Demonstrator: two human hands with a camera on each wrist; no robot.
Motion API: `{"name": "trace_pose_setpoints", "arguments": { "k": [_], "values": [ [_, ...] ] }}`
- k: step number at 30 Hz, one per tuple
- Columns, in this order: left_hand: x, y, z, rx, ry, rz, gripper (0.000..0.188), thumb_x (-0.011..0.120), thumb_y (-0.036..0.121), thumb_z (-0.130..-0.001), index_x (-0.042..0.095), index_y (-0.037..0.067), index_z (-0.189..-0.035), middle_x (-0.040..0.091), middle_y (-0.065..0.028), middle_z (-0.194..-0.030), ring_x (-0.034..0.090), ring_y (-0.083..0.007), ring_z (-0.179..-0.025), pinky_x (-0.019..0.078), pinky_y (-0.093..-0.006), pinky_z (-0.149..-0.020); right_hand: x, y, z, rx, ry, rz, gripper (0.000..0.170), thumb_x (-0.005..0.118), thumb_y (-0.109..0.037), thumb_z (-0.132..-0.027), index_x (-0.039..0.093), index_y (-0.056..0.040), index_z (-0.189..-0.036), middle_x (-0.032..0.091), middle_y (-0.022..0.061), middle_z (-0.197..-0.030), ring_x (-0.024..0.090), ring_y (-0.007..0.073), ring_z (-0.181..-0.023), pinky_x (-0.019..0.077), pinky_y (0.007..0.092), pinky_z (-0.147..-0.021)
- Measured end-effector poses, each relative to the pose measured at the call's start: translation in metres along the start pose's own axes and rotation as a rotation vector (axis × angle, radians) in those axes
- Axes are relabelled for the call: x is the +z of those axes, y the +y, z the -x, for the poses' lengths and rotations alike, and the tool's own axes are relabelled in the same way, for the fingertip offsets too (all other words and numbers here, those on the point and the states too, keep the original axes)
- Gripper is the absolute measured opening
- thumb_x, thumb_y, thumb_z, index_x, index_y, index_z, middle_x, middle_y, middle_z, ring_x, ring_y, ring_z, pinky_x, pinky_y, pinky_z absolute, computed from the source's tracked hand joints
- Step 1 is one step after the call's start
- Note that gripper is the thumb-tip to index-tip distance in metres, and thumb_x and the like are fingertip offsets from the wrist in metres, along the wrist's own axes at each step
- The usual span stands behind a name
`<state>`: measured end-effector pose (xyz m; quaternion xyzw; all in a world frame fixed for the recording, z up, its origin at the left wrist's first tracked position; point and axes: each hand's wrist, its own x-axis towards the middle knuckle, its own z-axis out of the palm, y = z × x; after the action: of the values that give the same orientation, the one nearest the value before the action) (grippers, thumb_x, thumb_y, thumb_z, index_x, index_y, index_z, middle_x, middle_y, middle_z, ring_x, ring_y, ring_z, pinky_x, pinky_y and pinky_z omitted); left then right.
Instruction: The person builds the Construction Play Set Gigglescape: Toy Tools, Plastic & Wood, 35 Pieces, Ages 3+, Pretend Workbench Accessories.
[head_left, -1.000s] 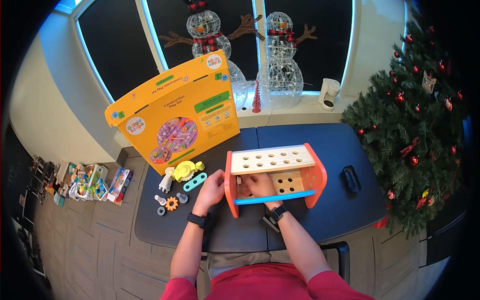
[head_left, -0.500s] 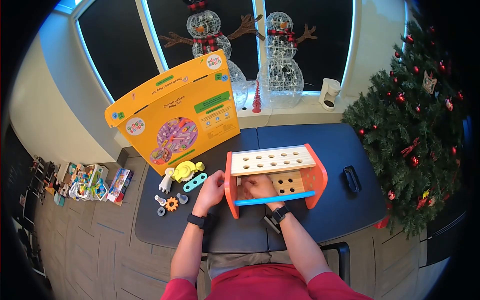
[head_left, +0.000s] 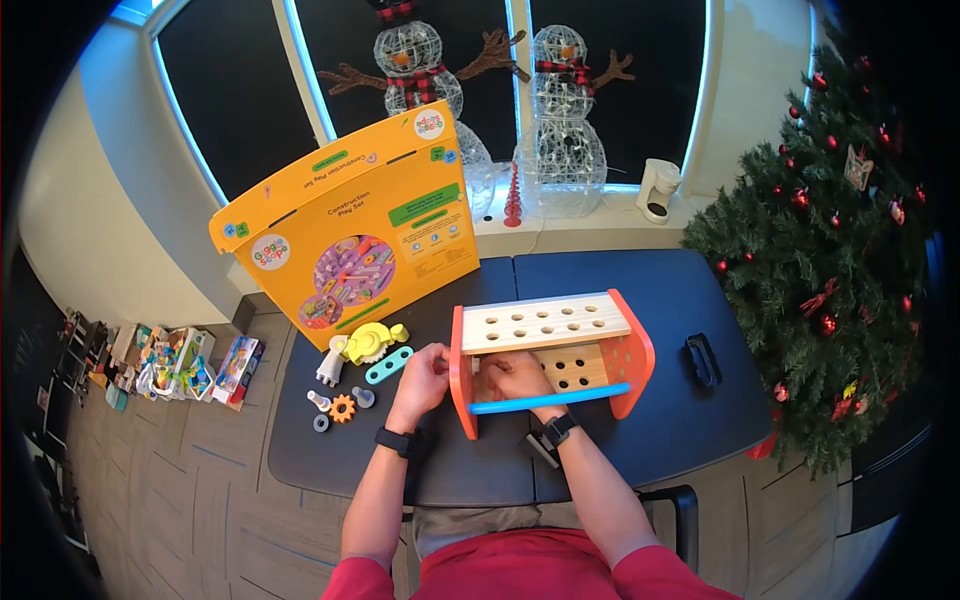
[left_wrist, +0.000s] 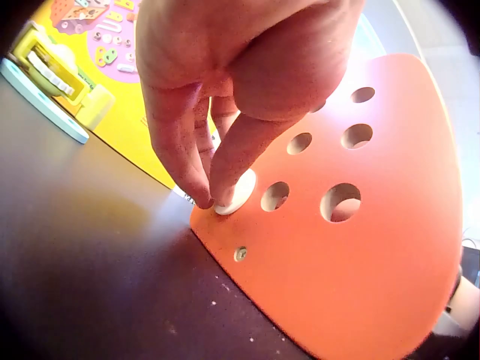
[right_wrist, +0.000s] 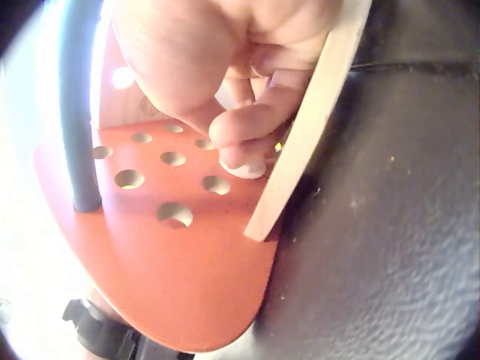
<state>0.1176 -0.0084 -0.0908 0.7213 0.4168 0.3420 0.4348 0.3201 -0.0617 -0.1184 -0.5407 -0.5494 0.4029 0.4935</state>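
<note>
A toy workbench has red side panels (left_wrist: 390, 262), a holed wooden top (head_left: 545, 318) and a blue bar (head_left: 550, 397). Outside its left panel, the left hand (head_left: 427, 378) (left_wrist: 247, 67) pinches a white round piece (left_wrist: 240, 191) lying against the red face, near a row of holes. The right hand (head_left: 520, 376) (right_wrist: 225, 60) reaches inside, above the blue bar. Its curled thumb and finger pinch another white round piece (right_wrist: 246, 169) at the panel's inner face, beside a wooden board (right_wrist: 307, 135). Fingers partly cover both pieces.
Left of the workbench lie a teal strip (head_left: 389, 365), a yellow toy piece (head_left: 368, 343), an orange gear (head_left: 342, 408), grey bolts and a dark ring (head_left: 321, 423). A yellow box (head_left: 350, 230) stands behind. A black strap (head_left: 703, 360) lies at right.
The right hand's fingers have shifted slightly left and turned at the panel's inner face, covering a small light piece that showed there. The left hand has barely moved.
</note>
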Motion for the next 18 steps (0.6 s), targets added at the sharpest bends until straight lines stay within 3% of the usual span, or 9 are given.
{"name": "trace_pose_setpoints", "arguments": {
  "k": [5,7,9,11,18],
  "values": [
    [0.003,-0.001,-0.001,0.008,0.027,0.039,0.016,0.078,-0.006,-0.087,0.066,0.001,-0.095,0.068,-0.0052,-0.096,0.072,-0.0143,-0.088,0.0579,-0.0302,-0.077,-0.001,0.002,-0.002,-0.022,-0.023,0.043,0.021,0.065,-0.015,-0.097,0.075,0.0024,-0.093,0.072,0.0118,-0.071,0.067,0.0203,-0.060,0.0527,0.0360,-0.059],
    [0.003,0.007,0.001,0.139,0.049,-0.124,0.017,0.081,-0.002,-0.086,0.066,0.000,-0.094,0.064,-0.0066,-0.096,0.072,-0.0176,-0.088,0.0581,-0.0316,-0.079,-0.001,0.001,-0.001,0.005,-0.036,0.040,0.021,0.065,-0.015,-0.097,0.075,0.0026,-0.093,0.072,0.0120,-0.071,0.067,0.0204,-0.059,0.0526,0.0362,-0.059],
    [0.007,0.000,-0.002,0.138,0.073,-0.102,0.018,0.083,0.000,-0.085,0.066,0.000,-0.092,0.063,-0.0075,-0.096,0.072,-0.0193,-0.089,0.0582,-0.0327,-0.079,-0.002,0.001,-0.001,-0.037,-0.068,0.089,0.022,0.058,-0.011,-0.101,0.071,0.0007,-0.088,0.067,0.0062,-0.068,0.066,0.0137,-0.056,0.0525,0.0293,-0.053],
    [0.009,-0.007,-0.005,0.136,0.097,-0.079,0.020,0.085,0.002,-0.084,0.066,0.000,-0.091,0.062,-0.0083,-0.096,0.071,-0.0210,-0.090,0.0582,-0.0337,-0.080,-0.002,0.000,-0.001,-0.053,-0.063,0.100,0.022,0.059,-0.011,-0.101,0.071,0.0010,-0.087,0.067,0.0064,-0.068,0.066,0.0137,-0.056,0.0527,0.0295,-0.053],
    [0.002,0.018,0.005,0.116,-0.019,-0.022,0.029,0.083,0.010,-0.091,0.063,-0.001,-0.109,0.068,-0.0112,-0.104,0.072,-0.0215,-0.103,0.0597,-0.0357,-0.090,-0.001,-0.012,0.004,0.072,-0.016,-0.008,0.018,0.066,-0.012,-0.099,0.073,0.0048,-0.098,0.072,0.0096,-0.073,0.069,0.0151,-0.058,0.0542,0.0300,-0.052]
  ]
}}
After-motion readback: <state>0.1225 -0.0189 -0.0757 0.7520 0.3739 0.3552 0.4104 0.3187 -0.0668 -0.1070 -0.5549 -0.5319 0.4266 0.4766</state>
